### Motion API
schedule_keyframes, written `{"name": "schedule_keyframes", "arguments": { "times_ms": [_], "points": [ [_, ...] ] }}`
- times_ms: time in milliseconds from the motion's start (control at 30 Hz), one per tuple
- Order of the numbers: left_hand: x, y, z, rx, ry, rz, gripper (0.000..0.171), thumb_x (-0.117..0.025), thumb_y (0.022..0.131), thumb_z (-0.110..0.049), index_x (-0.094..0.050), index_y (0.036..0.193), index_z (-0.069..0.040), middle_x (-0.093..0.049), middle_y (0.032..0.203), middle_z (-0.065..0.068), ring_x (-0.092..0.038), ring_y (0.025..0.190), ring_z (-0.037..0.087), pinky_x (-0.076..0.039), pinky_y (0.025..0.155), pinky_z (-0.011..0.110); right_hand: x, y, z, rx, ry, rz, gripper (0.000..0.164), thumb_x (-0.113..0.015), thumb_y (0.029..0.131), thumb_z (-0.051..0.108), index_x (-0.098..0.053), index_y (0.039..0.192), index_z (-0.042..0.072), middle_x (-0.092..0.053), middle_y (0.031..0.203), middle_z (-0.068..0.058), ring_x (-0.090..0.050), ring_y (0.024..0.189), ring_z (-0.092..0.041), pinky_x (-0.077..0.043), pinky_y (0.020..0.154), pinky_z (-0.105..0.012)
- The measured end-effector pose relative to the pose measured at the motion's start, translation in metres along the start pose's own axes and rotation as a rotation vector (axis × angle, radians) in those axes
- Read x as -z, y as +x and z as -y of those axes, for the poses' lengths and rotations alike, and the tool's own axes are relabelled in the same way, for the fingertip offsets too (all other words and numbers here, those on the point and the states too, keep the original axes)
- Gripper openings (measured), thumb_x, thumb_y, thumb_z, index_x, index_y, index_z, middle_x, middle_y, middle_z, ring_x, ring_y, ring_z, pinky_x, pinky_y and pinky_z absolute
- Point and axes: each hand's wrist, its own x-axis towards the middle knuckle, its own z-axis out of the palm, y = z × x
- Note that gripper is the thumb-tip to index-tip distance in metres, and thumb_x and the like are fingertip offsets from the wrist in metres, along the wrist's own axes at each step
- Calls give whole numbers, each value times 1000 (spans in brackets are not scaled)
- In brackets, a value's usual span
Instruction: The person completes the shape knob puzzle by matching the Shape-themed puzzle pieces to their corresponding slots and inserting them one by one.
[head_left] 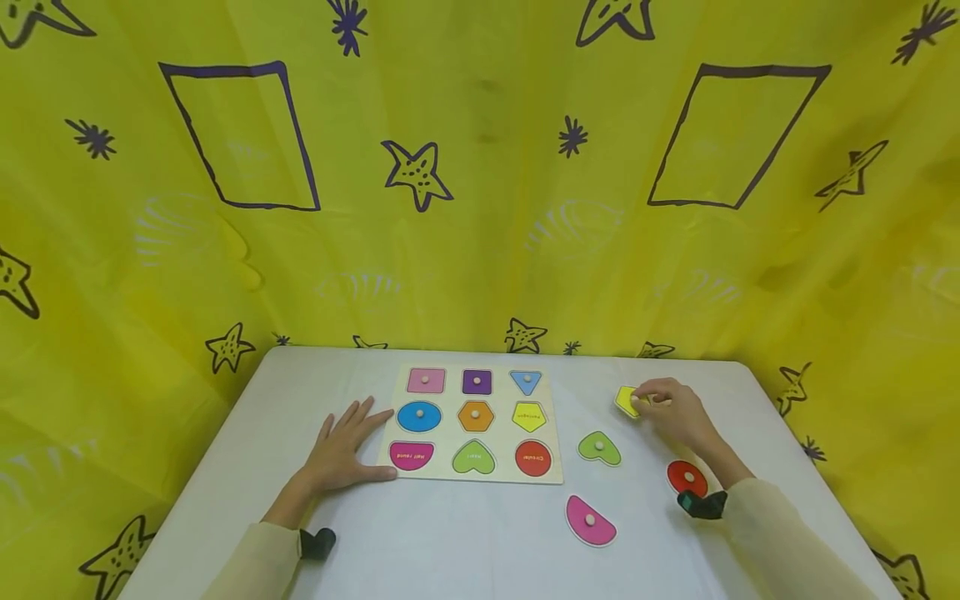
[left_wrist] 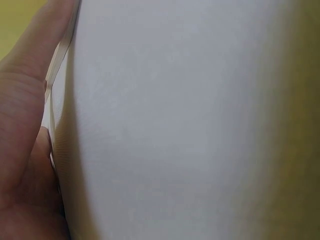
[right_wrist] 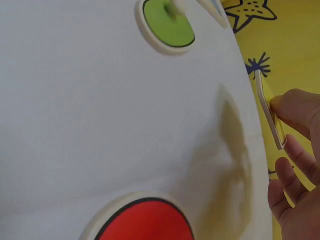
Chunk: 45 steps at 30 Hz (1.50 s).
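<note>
A wooden shape puzzle board (head_left: 502,477) lies on the table. Its lower row and the yellow pentagon recess (head_left: 529,416) have no pieces in them. My left hand (head_left: 339,450) rests at the board's left edge, fingers spread, with thumb and a fingertip against it. The right hand (head_left: 678,412) pinches the yellow pentagon piece (head_left: 626,401) by its knob. In the right wrist view that pentagon piece (right_wrist: 270,110) is lifted off the table and tilted. Near this hand lie a green heart piece (head_left: 599,450), a red circle piece (head_left: 686,478) and a magenta half-round piece (head_left: 591,523).
Knobbed pieces sit in the board: a pink rectangle (head_left: 425,384), purple square (head_left: 477,388), blue triangle (head_left: 526,387), blue oval (head_left: 408,423) and orange hexagon (head_left: 476,424). Behind the white table (head_left: 465,542) hangs a yellow curtain (head_left: 480,267) with star drawings.
</note>
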Motion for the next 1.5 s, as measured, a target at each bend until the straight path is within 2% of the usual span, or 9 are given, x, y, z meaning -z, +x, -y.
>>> {"name": "schedule_keyframes", "arguments": {
  "times_ms": [67, 233, 667, 1000, 1233, 1500],
  "points": [
    [0, 0, 0, 4, -2, 1, 102, -80, 71, -68, -47, 156, -21, -25, 167, 20, -13, 154, 46, 0, 119, 72, 1, 1, 8, 47, 6, -19, 20, -75, 96, 22, -77, 108, 7, -61, 129, -22, -60, 112, -45, -53, 88, -58],
    [1, 0, 2, 7, -2, -6, 102, -80, 71, -69, -47, 156, -22, -25, 167, 20, -13, 155, 46, 1, 119, 72, 0, 3, 23, 141, -12, -61, 15, -77, 94, 20, -78, 103, 8, -66, 122, -19, -63, 105, -41, -53, 86, -54],
    [2, -2, -1, 6, 2, -5, 102, -80, 71, -68, -47, 155, -20, -27, 166, 21, -14, 154, 47, 0, 118, 73, -15, 13, 48, 243, 7, -85, 9, -80, 90, 13, -80, 99, 9, -69, 115, -15, -63, 102, -34, -53, 85, -47],
    [0, -1, 2, -5, 0, -15, 102, -81, 71, -67, -48, 155, -20, -27, 167, 21, -15, 154, 47, -1, 118, 74, -30, 20, 66, 211, 20, -50, 10, -78, 92, 16, -79, 101, 10, -67, 119, -15, -60, 106, -35, -53, 87, -51],
    [0, -1, 3, 5, 0, -11, 102, -81, 71, -68, -47, 155, -21, -26, 167, 20, -14, 154, 47, 0, 118, 73, -49, 24, 78, 164, 52, -16, 12, -77, 93, 17, -80, 103, 12, -62, 126, -14, -57, 108, -35, -52, 88, -49],
    [-1, 0, 3, 7, 8, -10, 103, -80, 71, -69, -47, 155, -21, -26, 167, 20, -13, 154, 47, 0, 118, 73, -71, 24, 90, 125, 95, 24, 14, -77, 93, 17, -80, 105, 10, -60, 126, -12, -57, 110, -34, -53, 90, -48]
  ]
}}
